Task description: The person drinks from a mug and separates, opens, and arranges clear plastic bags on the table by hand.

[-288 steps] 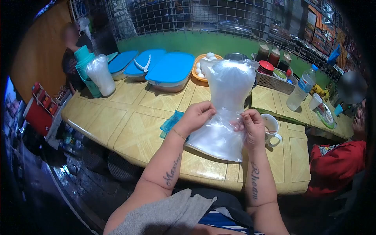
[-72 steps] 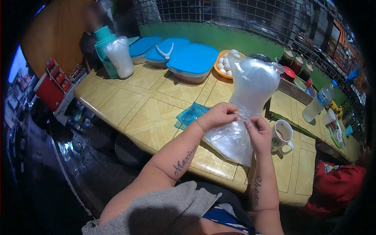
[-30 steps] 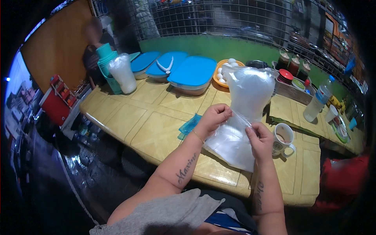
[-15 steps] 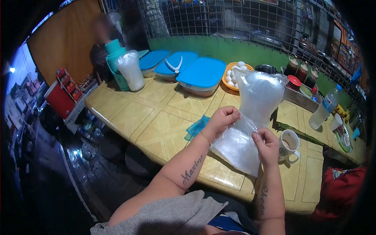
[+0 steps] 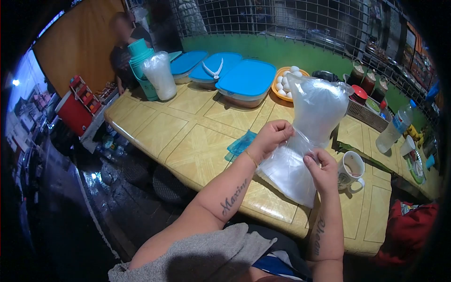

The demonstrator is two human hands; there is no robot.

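A clear plastic bag [image 5: 287, 175] is spread over the near part of the table, narrowing between my two hands toward a puffed, full-looking clear plastic bundle [image 5: 320, 105] behind it. Thumb and fingertips of my left hand [image 5: 276, 136] pinch the plastic at the narrow part. My right hand [image 5: 324, 170] has thumb and forefinger closed at the bag's right edge. Just right of that hand stands a white mug [image 5: 345, 179] with a brownish drink inside. Blue plastic [image 5: 242, 145] lies beside my left wrist.
Blue-lidded containers [image 5: 247, 77], white tongs [image 5: 213, 70] and an orange bowl [image 5: 278, 94] of eggs line the back. A teal jug [image 5: 141, 70] and another plastic bundle [image 5: 160, 77] stand left, near a person [image 5: 127, 51]. Right are a water bottle [image 5: 393, 129] and a condiment tray [image 5: 364, 115].
The view has shifted slightly, so the table's things sit a little further right. Both hands stay at the plastic bag; the left hand is slightly higher in view. The person behind the jug shows more.
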